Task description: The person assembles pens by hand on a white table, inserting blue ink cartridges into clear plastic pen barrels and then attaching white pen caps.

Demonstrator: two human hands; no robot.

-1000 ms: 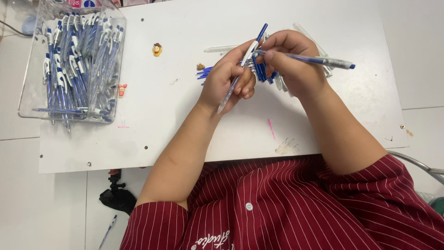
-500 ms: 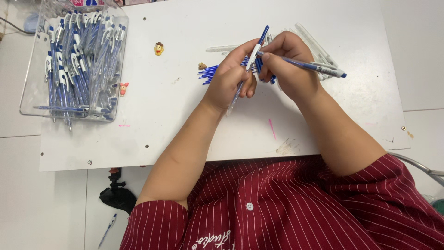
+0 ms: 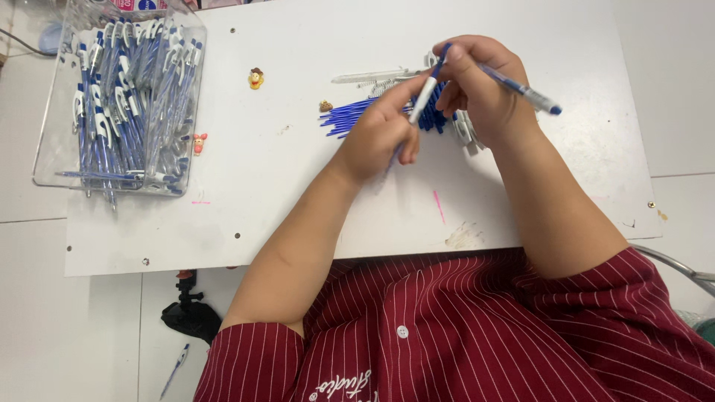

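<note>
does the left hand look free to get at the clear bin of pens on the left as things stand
Probably not straight away. The left hand is gripping a white and blue pen together with the right hand. The path across the white board to the clear bin is bare apart from small charms, so only the held pen ties it up.

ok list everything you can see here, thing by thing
white board: one, under the hands
clear bin: one, far left, full of blue and white pens
pen being assembled: one, white and blue, in both hands
finished pen: one, blue, in right hand
blue refills: a pile, behind left hand
small charms: three, scattered between bin and hands
loose pen: one, blue, floor lower left
left hand: pinching pen
right hand: gripping pens
</note>
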